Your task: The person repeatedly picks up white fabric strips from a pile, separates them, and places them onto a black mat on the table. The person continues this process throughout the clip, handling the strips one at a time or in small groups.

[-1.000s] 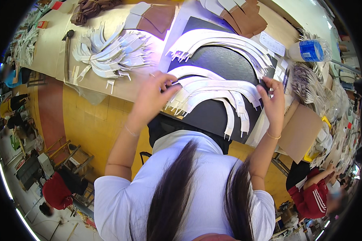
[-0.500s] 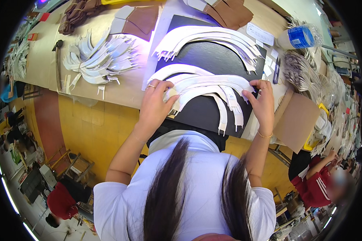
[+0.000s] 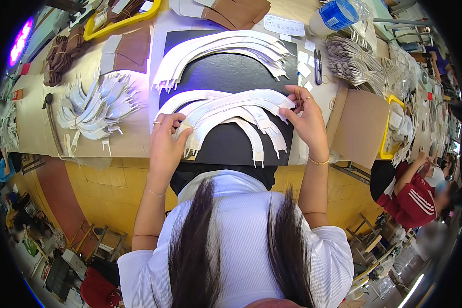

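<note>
My left hand (image 3: 168, 145) pinches the lower left end of a curved white strip (image 3: 241, 100) between thumb and fingers. At the strip's other end, my right hand (image 3: 307, 114) has its thumb and fingers closed on the tip. This strip arches over several similar white strips (image 3: 251, 138), which lie crossed on a black board (image 3: 215, 151). Behind them, a stacked bundle of curved white strips (image 3: 210, 49) with narrow tabs at its ends rests on the same board. The strips' material cannot be told.
A rubber-banded heap of white strips (image 3: 95, 110) and a hammer (image 3: 51, 123) lie left. Brown and grey pieces (image 3: 126, 54) sit behind. To the right are thread snips (image 3: 318, 66), a blue-labelled bottle (image 3: 336, 18), grey-brown strips (image 3: 354, 61), and cardboard (image 3: 362, 128). A co-worker (image 3: 413, 197) sits beyond.
The whole view has shifted, so the board and table appear farther left and more level. Both hands stay on the ends of the same strip, with little visible change in its place.
</note>
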### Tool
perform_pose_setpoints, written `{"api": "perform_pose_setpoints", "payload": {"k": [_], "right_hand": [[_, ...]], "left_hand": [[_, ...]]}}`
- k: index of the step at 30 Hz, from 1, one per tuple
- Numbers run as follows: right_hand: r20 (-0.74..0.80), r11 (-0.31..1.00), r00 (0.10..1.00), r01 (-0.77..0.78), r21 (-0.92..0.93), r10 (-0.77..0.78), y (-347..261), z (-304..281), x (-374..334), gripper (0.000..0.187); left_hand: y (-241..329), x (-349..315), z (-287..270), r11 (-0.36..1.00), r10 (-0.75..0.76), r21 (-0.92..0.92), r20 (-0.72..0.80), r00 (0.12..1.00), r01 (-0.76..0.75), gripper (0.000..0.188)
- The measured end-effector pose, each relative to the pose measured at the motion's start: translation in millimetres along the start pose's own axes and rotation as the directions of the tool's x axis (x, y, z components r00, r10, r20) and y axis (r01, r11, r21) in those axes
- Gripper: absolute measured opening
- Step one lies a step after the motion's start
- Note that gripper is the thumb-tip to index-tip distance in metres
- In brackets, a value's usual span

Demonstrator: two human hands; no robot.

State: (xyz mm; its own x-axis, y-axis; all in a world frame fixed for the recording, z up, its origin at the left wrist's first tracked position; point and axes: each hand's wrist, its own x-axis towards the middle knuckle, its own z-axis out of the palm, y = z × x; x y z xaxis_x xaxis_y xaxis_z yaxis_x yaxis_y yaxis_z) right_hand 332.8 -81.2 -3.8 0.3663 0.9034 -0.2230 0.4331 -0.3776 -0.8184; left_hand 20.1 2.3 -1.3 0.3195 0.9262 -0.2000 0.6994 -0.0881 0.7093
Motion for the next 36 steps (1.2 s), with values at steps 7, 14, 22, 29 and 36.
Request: {"api": "perform_pose_setpoints", "payload": {"k": [7,14,22,29,36], "right_hand": [[0.011,0.997,0.998,-0.064,0.054,0.064,3,0,3,0.036],[0.073,0.957,0.987,-0.154,0.245,0.140,9,2,8,0.018],[0.233,0.844,0.953,-0.282,0.457,0.192,-4,-10,8,0.017],[0.312,0.909,0.947,-0.193,0.368,0.075,-5,-21,14,0.020],[-0.041,0.930,0.992,0.122,0.348,-0.115,-33,-12,76,0.028]], "left_hand": [[-5,3,3,0.997,0.034,-0.073,0.014,0.999,-0.033,0.022],[-5,5,-1,0.998,-0.037,-0.054,0.097,0.995,0.043,0.018],[-11,3,-19,0.991,0.083,-0.126,0.265,0.961,-0.051,0.021],[-20,12,-48,0.872,0.059,-0.462,0.426,0.903,0.161,0.019],[5,89,-68,0.839,0.019,-0.543,0.069,0.997,0.022,0.030]]}}
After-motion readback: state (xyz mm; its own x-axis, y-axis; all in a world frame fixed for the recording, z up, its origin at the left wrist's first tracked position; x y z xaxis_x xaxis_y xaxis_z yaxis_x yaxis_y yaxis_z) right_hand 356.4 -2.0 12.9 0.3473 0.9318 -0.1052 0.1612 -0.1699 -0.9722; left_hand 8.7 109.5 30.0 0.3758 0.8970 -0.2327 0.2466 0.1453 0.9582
